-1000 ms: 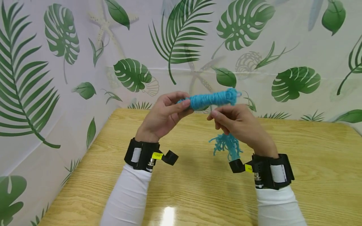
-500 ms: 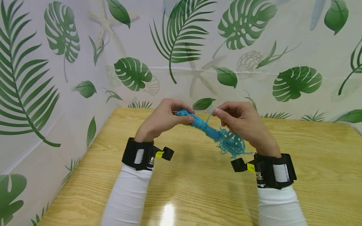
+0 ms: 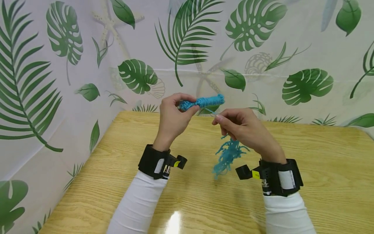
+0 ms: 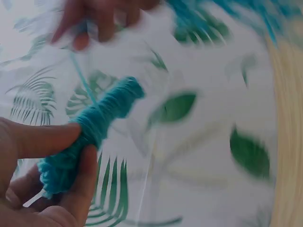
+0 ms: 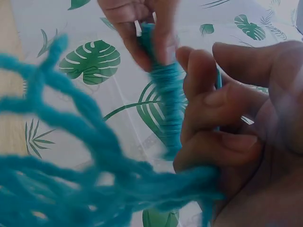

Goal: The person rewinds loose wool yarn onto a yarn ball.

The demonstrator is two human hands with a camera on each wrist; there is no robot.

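OK, yellow wood-grain table (image 3: 198, 195) below; left hand (image 3: 173, 117) grips one end of the cylindrical wound blue yarn bundle (image 3: 211, 101) aloft, presumably leaving its other end clear; right hand (image 3: 246, 126) curled narrow, loose blue yarn tangle (image 3: 229, 153) hanging just below; it pinches the thin blue yarn strand (image 4: 82, 75) off the bundle, likely for tension.

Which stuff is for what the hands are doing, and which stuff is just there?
For the job:
bundle, held by the left grip
strand, pinched by the right grip
loose yarn, below the right grip

Just there:
table
leafy sheet
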